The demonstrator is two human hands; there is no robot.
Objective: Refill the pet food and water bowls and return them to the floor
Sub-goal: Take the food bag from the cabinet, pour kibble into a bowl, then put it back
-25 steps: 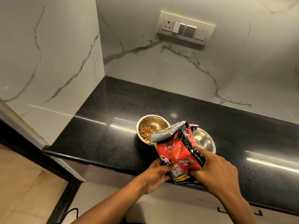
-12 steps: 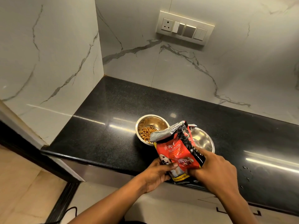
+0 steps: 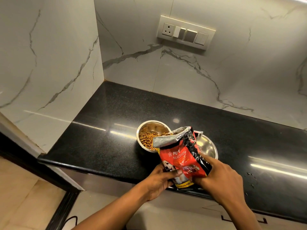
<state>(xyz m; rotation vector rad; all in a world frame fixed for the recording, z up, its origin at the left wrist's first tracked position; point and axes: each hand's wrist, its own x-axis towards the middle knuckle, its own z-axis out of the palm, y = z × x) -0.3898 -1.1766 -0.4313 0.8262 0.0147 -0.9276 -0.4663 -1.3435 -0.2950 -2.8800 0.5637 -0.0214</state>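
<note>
A red pet food bag (image 3: 180, 156) is tilted with its open silver mouth over a steel bowl (image 3: 146, 130) that holds brown kibble. My left hand (image 3: 160, 180) grips the bag's lower left corner. My right hand (image 3: 219, 176) holds its lower right side. A second steel bowl (image 3: 208, 146) stands just right of the first, partly hidden behind the bag; it looks shiny inside with no kibble visible. Both bowls sit on the black counter (image 3: 103, 138).
White marble walls close the counter at the back and left. A switch panel with a socket (image 3: 186, 33) is on the back wall. The counter's front edge (image 3: 93, 168) runs below my hands. Tiled floor (image 3: 20, 196) lies lower left.
The kibble pile in the left bowl looks slightly larger. The bag and both hands have stayed nearly where they were.
</note>
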